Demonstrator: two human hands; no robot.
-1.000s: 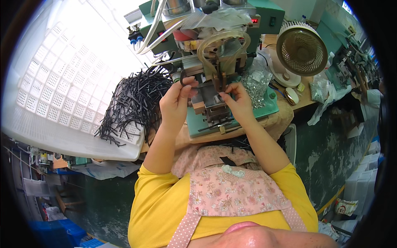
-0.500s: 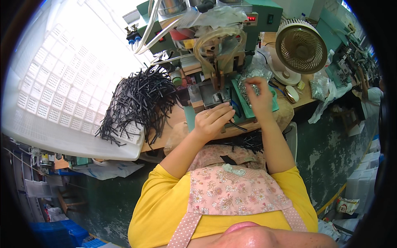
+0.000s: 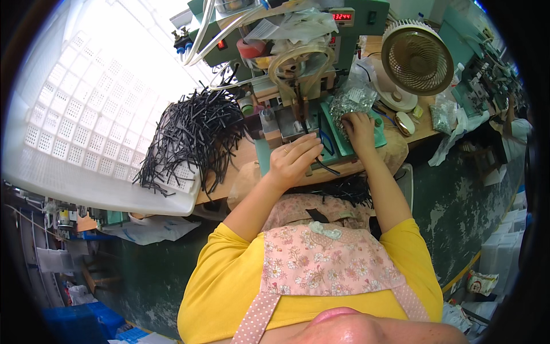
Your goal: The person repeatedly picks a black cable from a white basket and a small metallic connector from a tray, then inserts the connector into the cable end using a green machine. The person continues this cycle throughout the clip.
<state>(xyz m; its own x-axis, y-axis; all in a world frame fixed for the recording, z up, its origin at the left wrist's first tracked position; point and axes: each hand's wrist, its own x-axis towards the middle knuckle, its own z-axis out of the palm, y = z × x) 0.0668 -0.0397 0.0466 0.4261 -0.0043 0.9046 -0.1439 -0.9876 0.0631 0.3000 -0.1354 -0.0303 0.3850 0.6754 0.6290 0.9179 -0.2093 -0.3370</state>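
Note:
My left hand is closed on a black strip, its fingers pressed together just in front of the machine's copper-coloured electrodes. One end of the strip sticks out to the right beneath the fingers; the other end runs up toward the electrodes. My right hand reaches into the green tray, its fingertips curled down among small shiny metal parts. What those fingertips pinch, if anything, is hidden.
A large heap of black strips lies on the left beside a white perforated crate. The bench machine stands ahead. A fan, a computer mouse and a bag of metal parts sit to the right. More strips lie near my lap.
My right hand has lowered onto the metal parts from above the tray, and its fingers have curled down. My left hand has shifted slightly up, staying with the strip.

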